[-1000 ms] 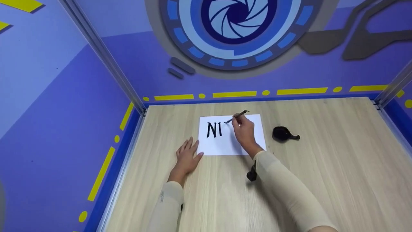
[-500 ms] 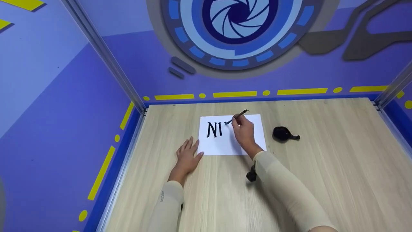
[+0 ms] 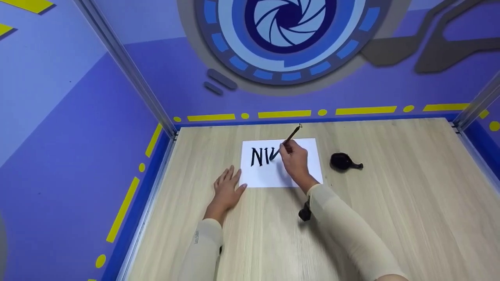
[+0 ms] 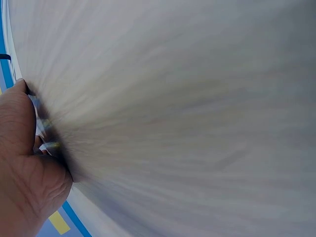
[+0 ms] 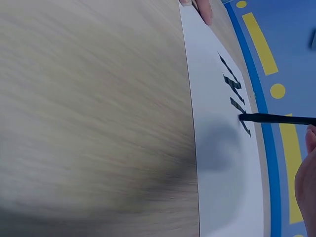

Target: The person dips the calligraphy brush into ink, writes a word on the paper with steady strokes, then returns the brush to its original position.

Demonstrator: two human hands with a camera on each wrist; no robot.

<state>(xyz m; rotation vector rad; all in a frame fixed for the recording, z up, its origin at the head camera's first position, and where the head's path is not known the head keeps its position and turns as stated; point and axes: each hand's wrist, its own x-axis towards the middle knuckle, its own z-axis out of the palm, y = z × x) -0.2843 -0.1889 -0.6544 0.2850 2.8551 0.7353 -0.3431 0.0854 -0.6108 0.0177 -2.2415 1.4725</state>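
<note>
A white sheet of paper (image 3: 261, 178) lies on the wooden table, with black brushed letters (image 3: 258, 157) reading N and I and a slanting stroke after them. My right hand (image 3: 295, 160) pinches a dark writing brush (image 3: 293, 133) between fingers and thumb. In the right wrist view, the tip of the brush (image 5: 276, 118) meets the last black stroke on the paper. Flat at the sheet's left edge rests my left hand (image 3: 227, 191), fingers spread, fingertips and thumb at the margin. The left wrist view shows that thumb side (image 4: 24, 143) against the tabletop.
Right of the paper stands a small black dish with a short handle (image 3: 342, 161). A blue and purple patterned wall (image 3: 297, 93) rises behind the table (image 3: 398, 183), and another wall (image 3: 78, 136) borders its left side.
The brush tip has moved down and slightly left, leaving a slanting black stroke right of the I. The brush now stands more upright. My left hand keeps its place.
</note>
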